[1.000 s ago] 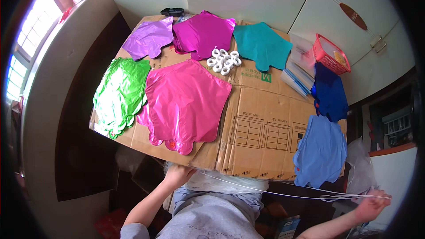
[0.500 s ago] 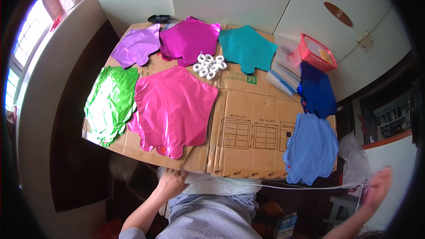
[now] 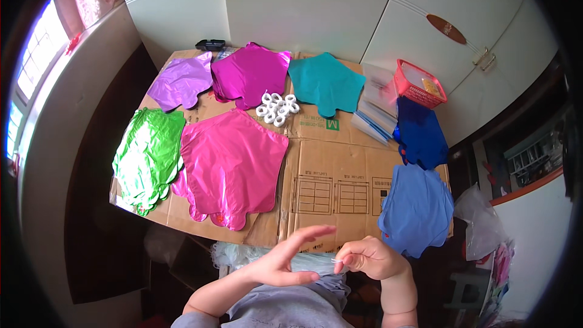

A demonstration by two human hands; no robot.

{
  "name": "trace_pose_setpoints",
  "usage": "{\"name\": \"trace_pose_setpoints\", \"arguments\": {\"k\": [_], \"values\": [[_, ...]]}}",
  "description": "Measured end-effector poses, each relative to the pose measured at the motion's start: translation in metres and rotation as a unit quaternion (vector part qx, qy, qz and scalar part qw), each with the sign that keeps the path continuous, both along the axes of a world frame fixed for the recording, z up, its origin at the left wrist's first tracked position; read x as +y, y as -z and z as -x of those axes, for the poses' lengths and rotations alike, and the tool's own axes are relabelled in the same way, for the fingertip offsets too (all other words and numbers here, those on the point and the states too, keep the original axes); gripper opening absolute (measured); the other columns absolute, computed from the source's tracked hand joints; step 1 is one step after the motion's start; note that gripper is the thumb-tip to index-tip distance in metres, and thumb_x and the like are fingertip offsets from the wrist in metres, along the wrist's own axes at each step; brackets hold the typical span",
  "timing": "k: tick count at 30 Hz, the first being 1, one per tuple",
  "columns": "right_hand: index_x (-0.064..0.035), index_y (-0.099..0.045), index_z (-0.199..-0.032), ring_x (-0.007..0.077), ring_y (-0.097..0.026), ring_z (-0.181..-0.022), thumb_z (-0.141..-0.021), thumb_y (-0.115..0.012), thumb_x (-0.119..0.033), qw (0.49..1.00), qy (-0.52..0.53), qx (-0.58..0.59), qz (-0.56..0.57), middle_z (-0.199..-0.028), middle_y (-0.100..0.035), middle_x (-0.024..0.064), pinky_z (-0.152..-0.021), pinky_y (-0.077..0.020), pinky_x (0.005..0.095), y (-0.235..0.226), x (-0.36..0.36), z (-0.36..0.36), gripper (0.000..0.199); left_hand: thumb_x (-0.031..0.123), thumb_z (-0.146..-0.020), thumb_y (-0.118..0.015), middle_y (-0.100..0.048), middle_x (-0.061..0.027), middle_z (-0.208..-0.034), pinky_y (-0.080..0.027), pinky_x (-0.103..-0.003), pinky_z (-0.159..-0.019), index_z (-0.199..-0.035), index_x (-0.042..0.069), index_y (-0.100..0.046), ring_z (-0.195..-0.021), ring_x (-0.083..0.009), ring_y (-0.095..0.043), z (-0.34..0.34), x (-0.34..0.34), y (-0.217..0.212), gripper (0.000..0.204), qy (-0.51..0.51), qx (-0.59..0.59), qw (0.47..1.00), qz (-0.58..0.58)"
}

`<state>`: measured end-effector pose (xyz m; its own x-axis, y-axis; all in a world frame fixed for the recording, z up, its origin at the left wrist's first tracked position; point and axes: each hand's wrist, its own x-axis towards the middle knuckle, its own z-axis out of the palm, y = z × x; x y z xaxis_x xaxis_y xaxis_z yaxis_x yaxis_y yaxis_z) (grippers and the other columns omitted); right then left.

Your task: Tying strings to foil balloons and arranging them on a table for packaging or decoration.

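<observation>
Over the near edge of the cardboard, my right hand (image 3: 375, 257) pinches a thin white string (image 3: 336, 261) between thumb and fingertips; only a short bit of it shows. My left hand (image 3: 290, 259) faces it from the left, thumb and fingers spread, holding nothing that I can see. Below both hands, a bundle of pale strands (image 3: 234, 256) lies across my lap, partly hidden by my left forearm. Nearest on the board are a stack of light blue foil balloons (image 3: 416, 209) at the right and flat pink foil balloons (image 3: 234, 167) at the left.
Green (image 3: 147, 158), lilac (image 3: 180, 81), magenta (image 3: 252, 76), teal (image 3: 327, 84) and dark blue (image 3: 422, 132) foil balloons ring the cardboard (image 3: 331, 161). Small white rolls (image 3: 278, 108) sit mid-board. A red basket (image 3: 419, 83) stands back right; a plastic bag (image 3: 480, 218) hangs right.
My right hand has come in from the far right to the middle, pinching the string. My left hand has risen off the strands and opened. The view has shifted slightly.
</observation>
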<state>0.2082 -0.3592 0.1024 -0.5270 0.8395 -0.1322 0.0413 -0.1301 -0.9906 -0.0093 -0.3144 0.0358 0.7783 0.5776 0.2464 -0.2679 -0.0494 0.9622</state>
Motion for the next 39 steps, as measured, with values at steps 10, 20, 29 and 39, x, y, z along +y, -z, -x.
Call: {"name": "trace_pose_setpoints", "arguments": {"k": [10,20,29,39], "values": [[0.0002,-0.064,-0.087,0.0086,-0.053,-0.062,-0.092,-0.052,-0.022,0.992,0.101,-0.046,-0.057,-0.071,-0.063,0.0044,-0.058,-0.0420,0.0219,0.017,0.005,-0.006,0.025,0.010,-0.087,-0.058,-0.049,0.0029,-0.082,-0.038,-0.022,-0.077,-0.124,0.001,-0.046,-0.077,-0.0050,-0.046,-0.005,0.005,0.012,0.040,0.084,-0.033,0.981,0.173],[0.0006,-0.062,-0.089,0.0074,-0.052,-0.058,-0.093,-0.052,-0.018,0.980,0.168,-0.083,-0.061,-0.070,-0.063,0.0034,-0.052,-0.0403,0.0236,0.018,0.010,-0.018,0.022,0.006,-0.086,-0.059,-0.058,-0.0078,-0.084,-0.039,-0.030,-0.075,-0.084,-0.001,-0.058,-0.080,-0.0153,-0.052,0.012,0.011,0.021,0.008,0.137,-0.003,0.968,0.209],[0.0005,-0.060,-0.082,0.0021,-0.034,-0.053,-0.093,-0.052,-0.021,0.949,0.296,-0.090,-0.064,-0.060,-0.047,-0.0040,-0.047,-0.0271,0.0193,0.025,-0.001,-0.056,0.025,0.015,-0.089,-0.056,-0.057,-0.0045,-0.079,-0.041,-0.026,-0.070,-0.077,0.000,-0.060,-0.075,-0.0123,-0.052,0.065,0.029,0.028,0.019,-0.138,-0.031,0.980,0.142],[0.0012,-0.059,-0.082,0.0029,-0.036,-0.053,-0.093,-0.052,-0.022,0.940,0.323,-0.084,-0.069,-0.070,-0.060,0.0019,-0.048,-0.0295,0.0189,0.028,-0.007,-0.064,0.027,0.008,-0.090,-0.054,-0.063,-0.0064,-0.077,-0.047,-0.023,-0.058,-0.094,-0.004,-0.061,-0.065,-0.0102,-0.059,0.073,0.027,0.020,0.015,-0.126,0.090,0.948,0.277]]}}
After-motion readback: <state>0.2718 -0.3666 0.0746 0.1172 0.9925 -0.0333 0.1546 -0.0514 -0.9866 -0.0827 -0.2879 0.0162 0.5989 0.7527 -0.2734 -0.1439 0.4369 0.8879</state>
